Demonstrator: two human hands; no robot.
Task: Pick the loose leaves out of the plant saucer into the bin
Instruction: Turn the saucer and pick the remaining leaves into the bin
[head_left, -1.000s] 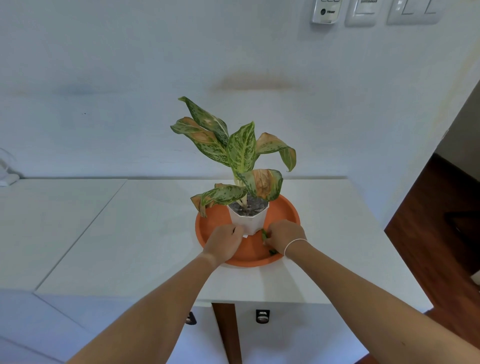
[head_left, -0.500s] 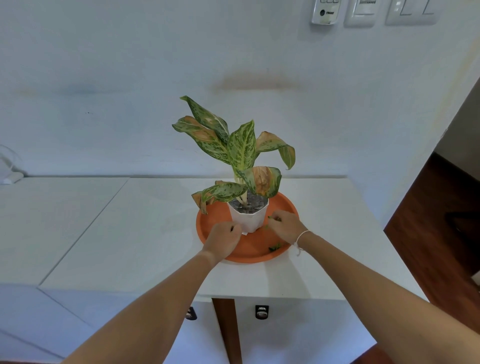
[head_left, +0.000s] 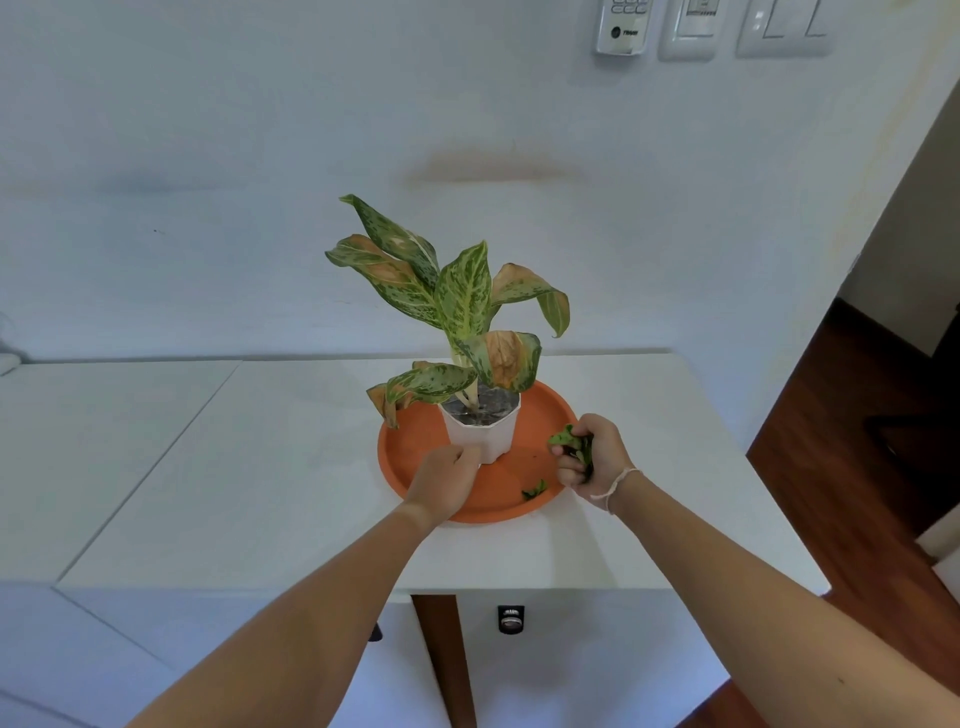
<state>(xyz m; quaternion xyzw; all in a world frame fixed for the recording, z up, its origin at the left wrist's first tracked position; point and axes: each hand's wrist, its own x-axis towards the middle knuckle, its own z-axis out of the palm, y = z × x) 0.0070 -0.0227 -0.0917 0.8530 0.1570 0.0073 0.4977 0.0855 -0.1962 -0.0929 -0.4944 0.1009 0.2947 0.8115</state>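
Since a moment ago, the right hand (head_left: 592, 460) has pulled back from the white pot (head_left: 480, 428) to the orange saucer (head_left: 415, 441)'s right rim, fingers curled round a clump of green leaves (head_left: 569, 441). One leaf scrap (head_left: 535, 490) lies near the front rim. Left hand (head_left: 447, 478) grips the pot's base, likely steadying it. No bin shows.
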